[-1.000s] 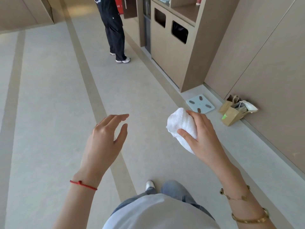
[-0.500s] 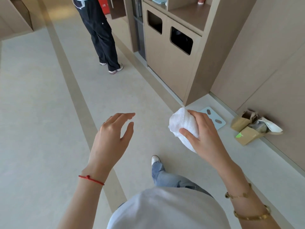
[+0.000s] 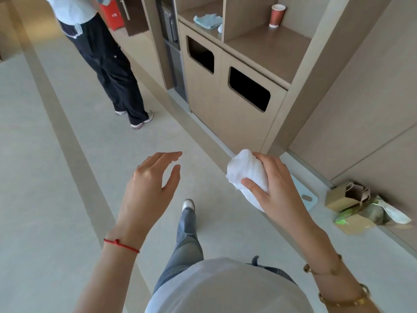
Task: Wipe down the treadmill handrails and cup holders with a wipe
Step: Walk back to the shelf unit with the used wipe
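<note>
My right hand [image 3: 277, 188] grips a bunched white wipe [image 3: 246, 170] in front of my chest, fingers and thumb curled round it. My left hand [image 3: 151, 186] hovers beside it to the left, fingers relaxed and holding nothing, a red string on its wrist. Both hands are above the pale floor. No treadmill, handrail or cup holder is in view.
A wooden cabinet with two dark bin openings [image 3: 248, 89] stands ahead on the right. A person in dark trousers [image 3: 108, 64] stands ahead on the left. Paper bags [image 3: 352, 206] and a pale blue scale [image 3: 304, 193] lie by the right wall. A red paper cup [image 3: 277, 15] sits on the shelf.
I have walked forward: the cabinet, the standing person and the bags are closer. My hands keep the same pose, the right one still holding the wipe.
</note>
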`<state>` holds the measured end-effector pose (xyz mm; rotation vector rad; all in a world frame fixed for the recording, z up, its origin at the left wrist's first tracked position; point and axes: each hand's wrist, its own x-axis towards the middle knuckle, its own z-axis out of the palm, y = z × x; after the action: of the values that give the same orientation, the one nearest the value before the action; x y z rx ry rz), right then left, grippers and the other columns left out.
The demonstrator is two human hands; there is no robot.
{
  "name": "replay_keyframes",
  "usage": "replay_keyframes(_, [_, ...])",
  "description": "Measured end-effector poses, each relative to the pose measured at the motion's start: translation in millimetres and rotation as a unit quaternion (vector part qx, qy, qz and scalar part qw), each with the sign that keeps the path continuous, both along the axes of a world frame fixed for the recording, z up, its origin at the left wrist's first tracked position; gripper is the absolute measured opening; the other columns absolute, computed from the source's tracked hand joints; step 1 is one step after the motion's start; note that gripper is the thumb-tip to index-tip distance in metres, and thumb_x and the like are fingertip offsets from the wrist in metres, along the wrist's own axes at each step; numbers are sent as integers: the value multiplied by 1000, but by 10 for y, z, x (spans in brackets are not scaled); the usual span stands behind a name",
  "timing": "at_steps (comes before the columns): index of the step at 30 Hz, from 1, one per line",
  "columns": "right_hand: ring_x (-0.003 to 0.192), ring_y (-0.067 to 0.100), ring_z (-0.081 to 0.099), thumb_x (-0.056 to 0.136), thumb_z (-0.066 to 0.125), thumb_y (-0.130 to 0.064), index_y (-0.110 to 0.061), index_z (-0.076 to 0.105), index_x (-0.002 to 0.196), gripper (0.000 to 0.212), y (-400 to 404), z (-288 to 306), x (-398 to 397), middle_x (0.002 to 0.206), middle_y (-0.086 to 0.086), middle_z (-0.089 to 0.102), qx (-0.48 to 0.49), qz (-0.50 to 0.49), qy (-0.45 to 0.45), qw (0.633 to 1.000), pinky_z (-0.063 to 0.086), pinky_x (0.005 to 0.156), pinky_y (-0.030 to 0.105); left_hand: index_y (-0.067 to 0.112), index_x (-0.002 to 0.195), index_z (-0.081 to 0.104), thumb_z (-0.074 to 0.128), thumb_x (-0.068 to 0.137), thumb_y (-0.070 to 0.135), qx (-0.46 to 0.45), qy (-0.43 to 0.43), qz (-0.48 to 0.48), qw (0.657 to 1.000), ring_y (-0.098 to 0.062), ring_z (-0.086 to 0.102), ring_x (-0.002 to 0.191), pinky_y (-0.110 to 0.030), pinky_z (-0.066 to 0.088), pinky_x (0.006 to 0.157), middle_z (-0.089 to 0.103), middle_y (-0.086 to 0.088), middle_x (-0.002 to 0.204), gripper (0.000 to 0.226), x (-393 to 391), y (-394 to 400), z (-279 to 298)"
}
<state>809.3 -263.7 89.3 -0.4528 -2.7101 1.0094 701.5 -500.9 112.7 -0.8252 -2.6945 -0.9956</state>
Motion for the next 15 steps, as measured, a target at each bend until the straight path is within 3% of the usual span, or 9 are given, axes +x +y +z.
replay_keyframes(6, [118,17,44,90,62,-38,-19,47,137,53,249,-138,-1267,131,-3,50,-8,-55,-4,998,41,99,38,13,120,67,61,94,14,-4,12,-59,998,-17,66,98,-33,55,86,69,1,110,27,-1555,394,-117])
replay_keyframes(10, [116,20,47,90,61,-41,-19,46,137,54,418,-55,-2171,130,-4,49,-12,-103,9,995,42,97,36,13,121,67,60,95,14,-5,20,-109,994,-18,66,100,-34,55,86,69,0,111,27,-2627,699,-12])
replay_keyframes(14, [116,19,47,90,59,-43,-17,46,138,56,654,16,-2829,131,-1,49,-4,-159,13,987,42,98,35,14,122,67,60,95,14,-11,29,-174,984,-17,65,85,-38,58,81,69,0,113,28,-3495,1137,114])
replay_keyframes(15, [116,19,46,90,59,-43,-17,45,138,56,734,18,-2954,132,-2,48,-4,-173,10,985,41,99,36,13,123,66,59,95,14,-12,26,-191,981,-17,65,89,-38,57,82,68,0,114,28,-3676,1260,131])
